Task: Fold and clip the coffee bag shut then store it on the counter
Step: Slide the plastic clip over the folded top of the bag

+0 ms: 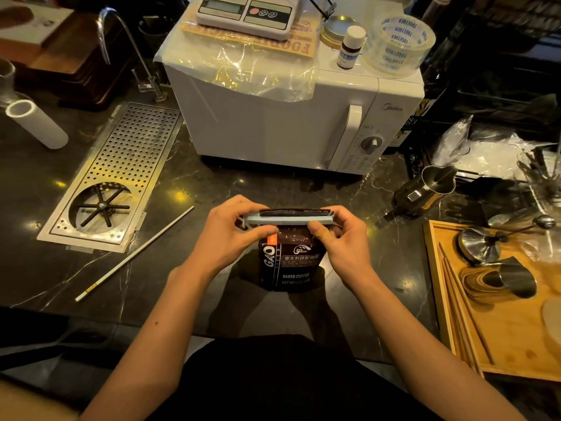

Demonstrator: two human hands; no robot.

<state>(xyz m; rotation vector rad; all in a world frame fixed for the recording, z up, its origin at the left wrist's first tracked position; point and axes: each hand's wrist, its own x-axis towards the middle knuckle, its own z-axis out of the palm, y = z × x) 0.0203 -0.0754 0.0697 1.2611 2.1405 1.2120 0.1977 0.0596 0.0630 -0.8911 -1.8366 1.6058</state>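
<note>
Both hands, left hand (pixel 226 230) and right hand (pixel 340 235), pinched the pale clip (pixel 287 220) over the coffee bag (pixel 288 262) fold at centre frame; uneven pressure risked the fold slipping free.

left hand (pixel 226 230) + right hand (pixel 340 238) | pinching clip (pixel 288 220) | across coffee bag (pixel 288 262) top | counter (pixel 188 268)
</note>
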